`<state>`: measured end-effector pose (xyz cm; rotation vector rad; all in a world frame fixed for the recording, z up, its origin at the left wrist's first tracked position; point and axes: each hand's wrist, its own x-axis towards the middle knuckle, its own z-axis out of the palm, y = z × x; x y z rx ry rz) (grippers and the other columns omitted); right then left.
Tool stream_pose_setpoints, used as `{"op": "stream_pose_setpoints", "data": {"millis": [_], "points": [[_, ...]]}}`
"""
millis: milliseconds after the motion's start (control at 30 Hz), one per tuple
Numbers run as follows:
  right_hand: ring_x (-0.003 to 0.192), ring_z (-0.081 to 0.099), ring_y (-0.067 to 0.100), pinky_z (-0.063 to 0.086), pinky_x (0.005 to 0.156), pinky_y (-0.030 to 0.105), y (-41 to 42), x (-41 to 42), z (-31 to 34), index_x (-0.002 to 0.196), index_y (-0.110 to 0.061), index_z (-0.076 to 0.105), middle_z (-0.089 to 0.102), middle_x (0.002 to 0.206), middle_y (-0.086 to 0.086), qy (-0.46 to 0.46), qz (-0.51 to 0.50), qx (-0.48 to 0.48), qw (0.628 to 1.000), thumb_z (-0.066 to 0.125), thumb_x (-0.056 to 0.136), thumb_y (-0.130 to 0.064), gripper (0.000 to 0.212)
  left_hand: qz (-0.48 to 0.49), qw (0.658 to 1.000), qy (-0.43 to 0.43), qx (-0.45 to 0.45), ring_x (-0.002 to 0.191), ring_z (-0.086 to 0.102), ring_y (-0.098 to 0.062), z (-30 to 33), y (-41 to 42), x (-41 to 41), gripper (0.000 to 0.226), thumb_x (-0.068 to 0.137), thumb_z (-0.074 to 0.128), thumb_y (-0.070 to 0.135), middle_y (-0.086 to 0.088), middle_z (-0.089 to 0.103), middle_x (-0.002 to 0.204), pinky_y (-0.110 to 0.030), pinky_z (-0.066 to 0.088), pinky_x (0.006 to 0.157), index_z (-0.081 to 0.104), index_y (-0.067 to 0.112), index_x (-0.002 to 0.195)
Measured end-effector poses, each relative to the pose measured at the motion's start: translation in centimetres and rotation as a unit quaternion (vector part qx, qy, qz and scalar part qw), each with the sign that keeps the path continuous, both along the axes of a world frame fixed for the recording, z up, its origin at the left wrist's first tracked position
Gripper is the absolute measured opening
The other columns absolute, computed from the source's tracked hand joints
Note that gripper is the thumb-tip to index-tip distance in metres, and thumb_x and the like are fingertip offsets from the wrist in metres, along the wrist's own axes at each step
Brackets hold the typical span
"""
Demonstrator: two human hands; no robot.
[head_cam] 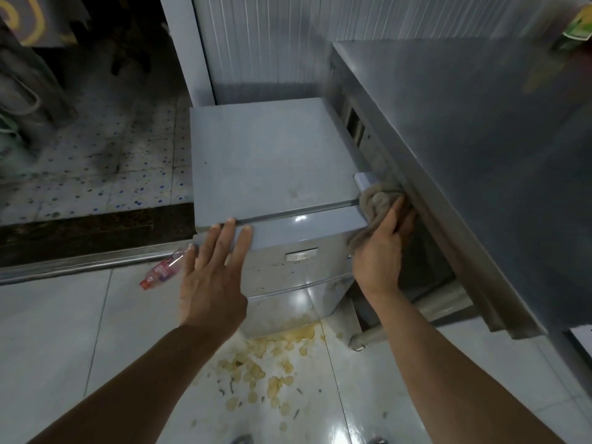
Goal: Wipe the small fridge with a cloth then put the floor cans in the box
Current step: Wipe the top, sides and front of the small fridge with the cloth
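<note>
Small fridge (272,161): centre, beside steel counter (464,139).
Right hand (381,251): fingers clenched around cloth (374,206) at fridge's right near corner.
Left hand (211,277): fingers spread wide, bracing near edge.
Progress: wiping underway; cans, box unseen; bottle (161,270) on floor left.

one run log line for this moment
stage: wiping | right hand: cloth at small fridge right edge | left hand: flat on front edge | bottle: on floor
</note>
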<state>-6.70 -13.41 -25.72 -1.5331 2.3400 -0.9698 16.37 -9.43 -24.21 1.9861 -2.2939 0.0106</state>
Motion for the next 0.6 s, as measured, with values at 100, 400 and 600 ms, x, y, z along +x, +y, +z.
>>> {"op": "stream_pose_setpoints", "data": {"millis": [100, 400, 600], "points": [[0.141, 0.02, 0.038, 0.033, 0.11, 0.049, -0.7, 0.9, 0.0, 0.15, -0.01, 0.001, 0.005, 0.155, 0.024, -0.041, -0.049, -0.033, 0.997, 0.059, 0.087, -0.009, 0.085, -0.007, 1.0, -0.008, -0.014, 0.145, -0.009, -0.02, -0.5, -0.1, 0.3, 0.106, 0.072, 0.065, 0.013, 0.0, -0.007, 0.158, -0.041, -0.005, 0.114, -0.008, 0.028, 0.147], [0.143, 0.015, 0.033, 0.014, 0.118, 0.035, 1.9, 4.4, -3.2, 0.148, -0.002, -0.009, 0.001, 0.157, 0.017, -0.022, -0.006, 0.0, 1.0, 0.042, 0.095, -0.016, 0.075, -0.018, 0.999, -0.019, -0.044, 0.146, 0.001, -0.022, -1.4, -0.2, 0.5, 0.105, 0.069, 0.065, 0.016, -0.001, 0.002, 0.158, -0.044, -0.002, 0.114, -0.005, 0.025, 0.148], [0.145, 0.009, 0.033, 0.016, 0.118, 0.04, 1.1, 4.2, -4.3, 0.147, 0.005, -0.005, -0.002, 0.155, 0.025, -0.028, -0.016, -0.105, 0.994, 0.05, 0.09, -0.018, 0.082, -0.017, 0.991, 0.017, -0.128, 0.137, 0.031, -0.029, -2.4, -0.8, -0.1, 0.094, 0.057, 0.073, 0.018, -0.007, 0.036, 0.148, -0.052, 0.016, 0.111, 0.033, 0.017, 0.142]]}}
